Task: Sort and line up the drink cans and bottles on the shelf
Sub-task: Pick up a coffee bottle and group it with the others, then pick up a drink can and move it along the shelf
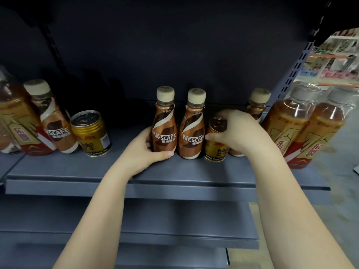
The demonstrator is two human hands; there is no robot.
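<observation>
My left hand (pixel 147 150) is closed around the lower part of a Nescafé bottle (pixel 165 121), with the thumb across the front near its base and the other fingers behind it. The bottle stands upright on the grey shelf (pixel 77 167). Just to the right of this hand stands a second Nescafé bottle (pixel 192 125), almost touching the first one.

My right hand (pixel 237 131) is clamped on a gold Red Bull can (pixel 215 140): the fingers curl over its top and the thumb presses on its side. The can stands on the shelf, just beside the second bottle. Behind my right hand there is a third Nescafé bottle (pixel 257 103), partly hidden by it. Further right of this hand stand two big tea bottles (pixel 303 121), touching each other.

Far to the left of my left hand I see another gold can (pixel 91 133), then a leaning Nescafé bottle (pixel 52 117), and beside it more tea bottles (pixel 17 117) at the edge of the view.
</observation>
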